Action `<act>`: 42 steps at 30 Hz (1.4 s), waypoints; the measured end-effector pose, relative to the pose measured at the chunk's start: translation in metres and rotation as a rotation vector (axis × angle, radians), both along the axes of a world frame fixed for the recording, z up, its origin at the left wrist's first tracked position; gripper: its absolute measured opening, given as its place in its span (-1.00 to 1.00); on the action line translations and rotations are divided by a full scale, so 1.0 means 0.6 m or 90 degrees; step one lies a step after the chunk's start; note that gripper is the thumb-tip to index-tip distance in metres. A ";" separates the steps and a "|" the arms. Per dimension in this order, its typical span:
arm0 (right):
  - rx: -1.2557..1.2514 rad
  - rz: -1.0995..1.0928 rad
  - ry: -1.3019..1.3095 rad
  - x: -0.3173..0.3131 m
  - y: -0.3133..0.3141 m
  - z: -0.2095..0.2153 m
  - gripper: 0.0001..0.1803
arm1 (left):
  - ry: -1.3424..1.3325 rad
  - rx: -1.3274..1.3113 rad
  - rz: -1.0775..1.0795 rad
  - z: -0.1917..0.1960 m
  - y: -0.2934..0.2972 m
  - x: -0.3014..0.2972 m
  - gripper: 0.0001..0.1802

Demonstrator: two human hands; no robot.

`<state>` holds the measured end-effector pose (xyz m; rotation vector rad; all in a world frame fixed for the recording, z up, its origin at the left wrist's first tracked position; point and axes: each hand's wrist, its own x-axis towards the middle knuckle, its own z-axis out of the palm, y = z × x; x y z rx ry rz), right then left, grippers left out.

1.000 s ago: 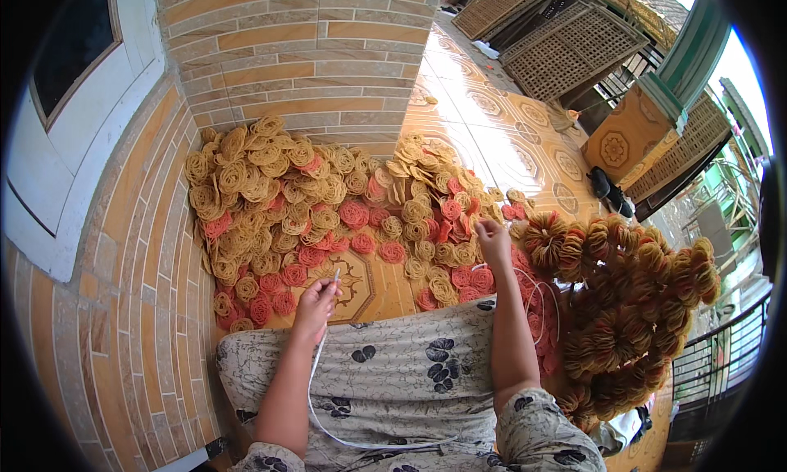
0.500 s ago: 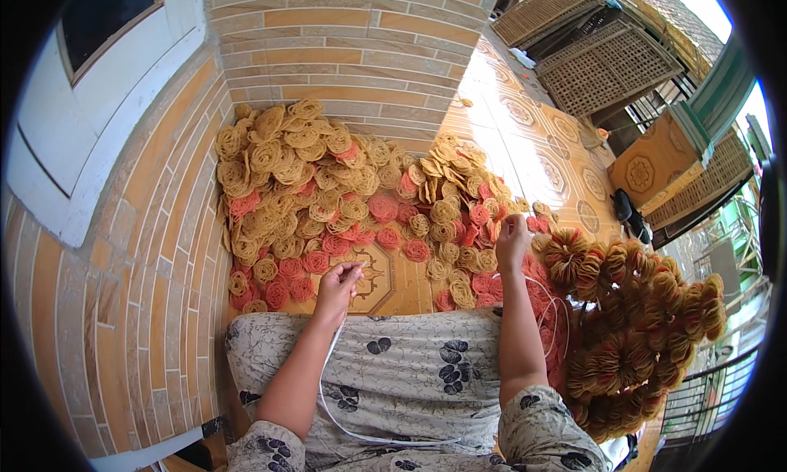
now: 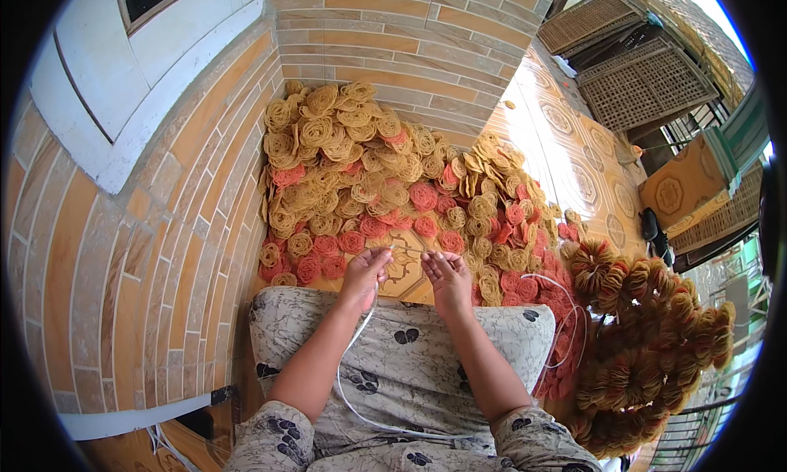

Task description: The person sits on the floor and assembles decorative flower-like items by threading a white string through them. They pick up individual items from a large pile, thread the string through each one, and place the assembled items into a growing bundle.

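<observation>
My left hand (image 3: 366, 269) and my right hand (image 3: 447, 277) meet over my lap, fingertips almost touching. A thin needle (image 3: 407, 248) spans the gap between them, and my right fingers pinch its end. My left hand pinches a white cord (image 3: 352, 390) that loops down across my patterned lap (image 3: 410, 357). Just beyond the hands lies a heap of tan and red woven discs (image 3: 369, 185) on the tiled floor.
Strung bundles of tan discs (image 3: 648, 349) lie piled at my right, with more white cord (image 3: 566, 308) looping beside them. A brick wall (image 3: 147, 259) stands at the left and a brick pillar (image 3: 393, 38) behind the heap. Woven panels (image 3: 639, 79) lean at the far right.
My right hand has come in from the discs at the right to meet my left hand in front of me. The view has shifted to the left.
</observation>
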<state>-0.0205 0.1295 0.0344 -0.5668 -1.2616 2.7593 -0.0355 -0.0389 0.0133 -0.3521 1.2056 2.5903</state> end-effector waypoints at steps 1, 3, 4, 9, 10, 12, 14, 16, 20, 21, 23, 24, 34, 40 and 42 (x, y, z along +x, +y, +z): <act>0.009 0.010 0.010 0.000 0.000 -0.002 -0.88 | -0.007 0.002 0.001 0.000 0.000 0.000 -0.84; -0.031 0.015 0.000 0.000 -0.002 -0.004 -0.88 | -0.018 0.000 -0.002 -0.001 0.001 -0.001 -0.85; -0.011 0.018 0.013 0.001 -0.002 -0.005 -0.88 | -0.021 -0.004 -0.006 -0.002 0.001 -0.002 -0.85; -0.030 0.022 0.044 0.002 -0.004 -0.006 -0.89 | -0.038 0.019 -0.015 -0.011 -0.001 -0.007 -0.86; -0.011 0.019 0.031 0.002 -0.004 -0.006 -0.89 | -0.039 0.025 -0.013 -0.012 -0.001 -0.007 -0.86; -0.029 0.023 0.037 0.002 -0.003 -0.004 -0.89 | -0.045 0.034 -0.011 -0.015 -0.001 -0.007 -0.86; -0.004 0.018 0.039 0.001 -0.004 -0.003 -0.88 | -0.053 0.041 -0.011 -0.017 -0.001 -0.007 -0.86; 0.005 0.020 0.045 0.001 -0.005 -0.003 -0.88 | -0.053 0.051 -0.014 -0.017 -0.001 -0.007 -0.86; 0.024 0.023 0.052 0.000 -0.007 -0.004 -0.87 | -0.061 0.063 -0.012 -0.015 -0.002 -0.007 -0.86; 0.009 0.023 0.055 0.001 -0.007 -0.004 -0.87 | -0.068 0.063 -0.012 -0.015 -0.002 -0.007 -0.86; 0.036 0.022 0.056 0.001 -0.008 -0.004 -0.87 | -0.077 0.063 -0.006 -0.015 -0.003 -0.007 -0.86; 0.022 0.023 0.060 0.002 -0.008 -0.004 -0.87 | -0.081 0.063 -0.009 -0.015 -0.003 -0.008 -0.86; 0.138 0.042 0.117 0.003 -0.016 0.000 -0.88 | -0.062 0.033 -0.036 -0.024 -0.002 -0.009 -0.84; 0.230 0.067 0.161 -0.001 -0.011 -0.001 -0.91 | -0.061 0.031 -0.052 -0.015 -0.003 -0.006 -0.83; 0.247 0.091 0.190 -0.002 -0.010 -0.002 -0.92 | -0.072 0.021 -0.054 -0.011 -0.002 -0.004 -0.84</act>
